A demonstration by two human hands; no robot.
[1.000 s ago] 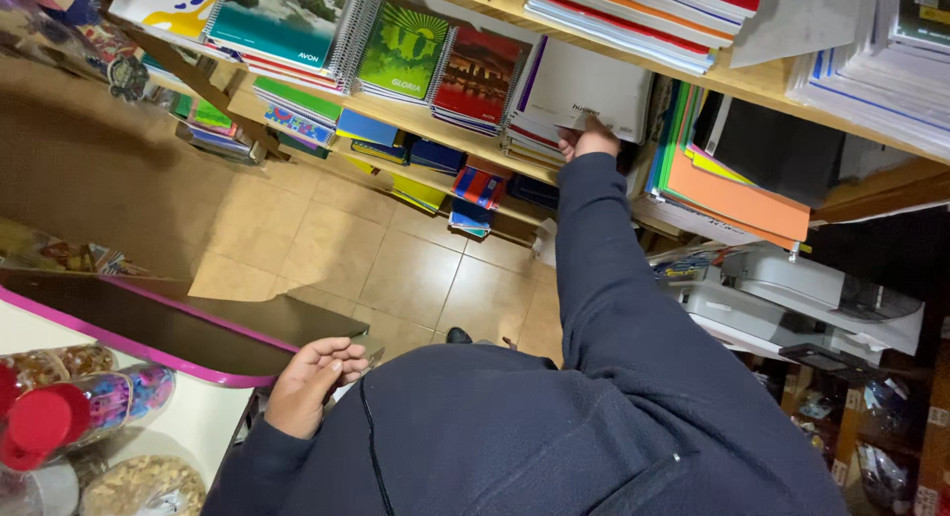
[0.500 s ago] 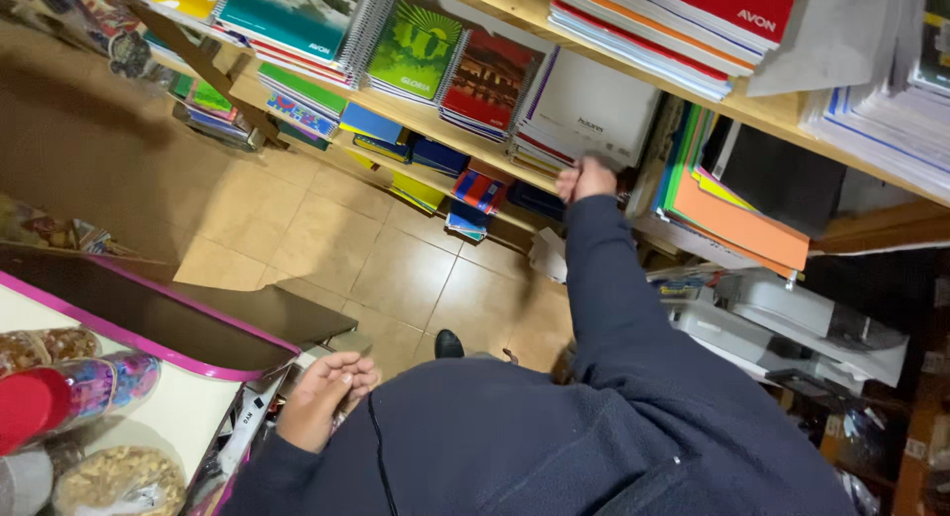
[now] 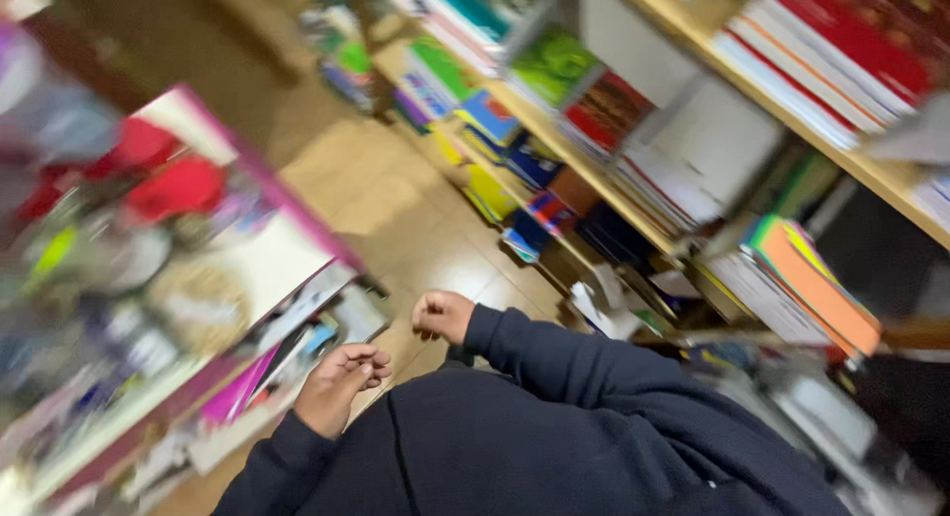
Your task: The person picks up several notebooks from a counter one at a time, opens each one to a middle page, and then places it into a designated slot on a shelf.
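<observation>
The view is motion-blurred. My right hand (image 3: 442, 315) is drawn back in front of my chest, curled into a loose fist with nothing in it, above the tiled floor. My left hand (image 3: 341, 382) hangs lower and nearer to me, fingers curled, holding nothing, close to the edge of a pink-trimmed counter (image 3: 297, 214). Both arms wear dark blue sleeves. Stacks of notebooks (image 3: 693, 170) fill the wooden shelves to the right of my right hand.
Wooden shelves (image 3: 881, 175) with stacked notebooks, folders (image 3: 811, 279) and coloured paper run along the right. A counter on the left holds blurred jars with red lids (image 3: 173, 185) and small goods. A tan tiled floor aisle (image 3: 396, 199) runs between them.
My right hand has come down off the notebook shelf and pulled back to my chest. The camera has swung left toward the counter, blurring the view.
</observation>
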